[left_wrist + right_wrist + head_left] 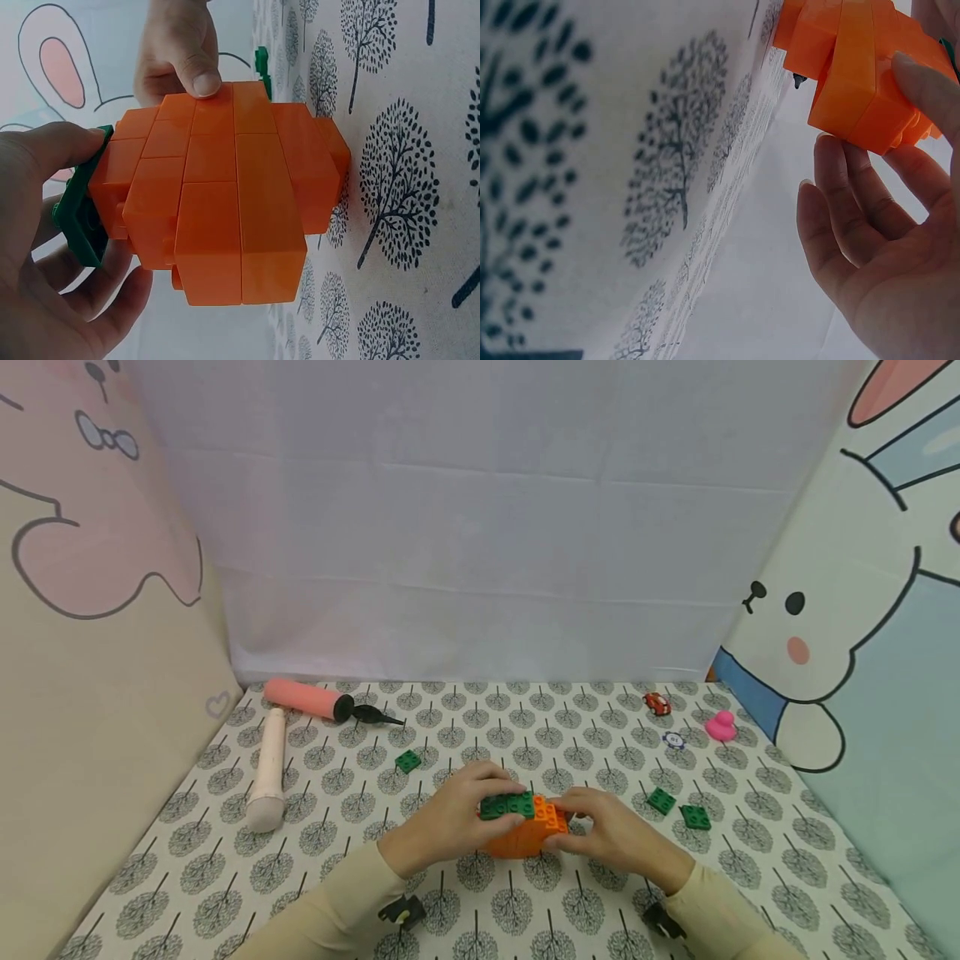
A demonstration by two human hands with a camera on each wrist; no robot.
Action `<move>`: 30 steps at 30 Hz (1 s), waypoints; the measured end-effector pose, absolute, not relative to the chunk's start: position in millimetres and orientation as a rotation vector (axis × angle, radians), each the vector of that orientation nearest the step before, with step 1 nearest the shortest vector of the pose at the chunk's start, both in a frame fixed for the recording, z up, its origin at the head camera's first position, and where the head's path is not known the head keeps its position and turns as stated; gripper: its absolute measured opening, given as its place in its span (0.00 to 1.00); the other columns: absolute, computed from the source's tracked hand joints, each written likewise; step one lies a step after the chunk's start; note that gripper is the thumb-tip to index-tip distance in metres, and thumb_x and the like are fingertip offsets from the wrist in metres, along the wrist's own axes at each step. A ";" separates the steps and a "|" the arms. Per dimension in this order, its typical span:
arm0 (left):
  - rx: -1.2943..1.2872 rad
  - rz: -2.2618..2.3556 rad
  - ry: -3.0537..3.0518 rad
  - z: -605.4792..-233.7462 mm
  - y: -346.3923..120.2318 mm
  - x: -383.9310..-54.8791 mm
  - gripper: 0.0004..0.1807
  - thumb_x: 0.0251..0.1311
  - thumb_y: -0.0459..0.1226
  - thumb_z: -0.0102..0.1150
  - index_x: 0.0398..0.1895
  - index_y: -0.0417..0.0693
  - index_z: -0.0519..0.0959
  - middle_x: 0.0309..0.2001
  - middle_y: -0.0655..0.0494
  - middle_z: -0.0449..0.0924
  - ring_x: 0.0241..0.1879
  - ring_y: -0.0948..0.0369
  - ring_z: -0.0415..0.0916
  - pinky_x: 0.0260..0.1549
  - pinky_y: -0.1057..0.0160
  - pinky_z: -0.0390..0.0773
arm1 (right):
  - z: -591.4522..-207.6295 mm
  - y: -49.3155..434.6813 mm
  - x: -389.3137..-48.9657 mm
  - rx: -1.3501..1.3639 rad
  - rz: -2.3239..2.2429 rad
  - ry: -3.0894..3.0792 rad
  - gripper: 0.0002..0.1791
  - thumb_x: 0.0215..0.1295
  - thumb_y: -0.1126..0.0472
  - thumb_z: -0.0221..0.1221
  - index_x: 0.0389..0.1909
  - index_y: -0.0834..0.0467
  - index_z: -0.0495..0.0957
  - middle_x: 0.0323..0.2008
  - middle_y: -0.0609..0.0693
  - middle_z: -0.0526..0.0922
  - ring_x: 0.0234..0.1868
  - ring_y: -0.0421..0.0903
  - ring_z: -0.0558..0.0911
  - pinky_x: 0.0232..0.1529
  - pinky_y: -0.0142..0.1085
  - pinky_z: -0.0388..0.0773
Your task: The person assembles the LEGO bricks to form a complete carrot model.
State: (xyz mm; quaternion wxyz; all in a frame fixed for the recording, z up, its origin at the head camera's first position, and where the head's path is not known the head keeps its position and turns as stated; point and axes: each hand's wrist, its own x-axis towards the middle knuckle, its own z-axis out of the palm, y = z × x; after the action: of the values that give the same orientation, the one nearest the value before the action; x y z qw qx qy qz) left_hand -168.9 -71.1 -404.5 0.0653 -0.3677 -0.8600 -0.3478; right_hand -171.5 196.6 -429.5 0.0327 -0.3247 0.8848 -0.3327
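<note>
A stepped block build of orange toy bricks (pixel 525 842) stands on the patterned cloth in the middle. My left hand (pixel 467 814) pinches a green brick (pixel 507 807) between thumb and fingers at the top left of the build. In the left wrist view this green brick (pixel 79 206) sits tilted against the orange top, a wedge of space showing under one end. My right hand (pixel 603 831) grips the right side of the orange build, thumb on the near face and fingers behind, as the right wrist view shows on the orange bricks (pixel 855 82).
Loose green bricks lie at the back left (pixel 408 762) and to the right (pixel 662 801). A pink pump (pixel 303 698) and a pale club-shaped object (pixel 270 772) lie on the left. Far right are a red toy car (pixel 657 703), a chip (pixel 673 740) and a pink duck (pixel 722 726).
</note>
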 end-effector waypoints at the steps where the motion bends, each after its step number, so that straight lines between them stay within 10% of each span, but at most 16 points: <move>1: -1.110 -1.048 -2.594 -404.3 -71.0 -168.9 0.20 0.62 0.46 0.67 0.56 0.53 0.83 0.49 0.65 0.77 0.48 0.68 0.71 0.46 0.67 0.77 | -429.4 196.7 -171.5 -0.997 -1.025 2.723 0.27 0.62 0.43 0.66 0.60 0.49 0.80 0.44 0.34 0.81 0.39 0.35 0.77 0.40 0.36 0.78; 30: -1.080 -0.981 -2.664 -400.3 -74.2 -169.7 0.22 0.59 0.48 0.69 0.57 0.55 0.83 0.49 0.64 0.81 0.50 0.65 0.72 0.48 0.63 0.76 | -428.7 196.1 -171.0 -1.002 -1.016 2.714 0.29 0.62 0.42 0.65 0.61 0.50 0.79 0.45 0.35 0.81 0.41 0.35 0.78 0.43 0.39 0.79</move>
State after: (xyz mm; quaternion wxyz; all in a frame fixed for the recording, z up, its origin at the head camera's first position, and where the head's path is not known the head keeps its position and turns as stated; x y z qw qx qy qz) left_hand -169.7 -74.2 -400.3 0.0520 -0.3551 -0.8759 -0.3226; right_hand -171.0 196.1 -428.7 0.0377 -0.3265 0.8845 -0.3311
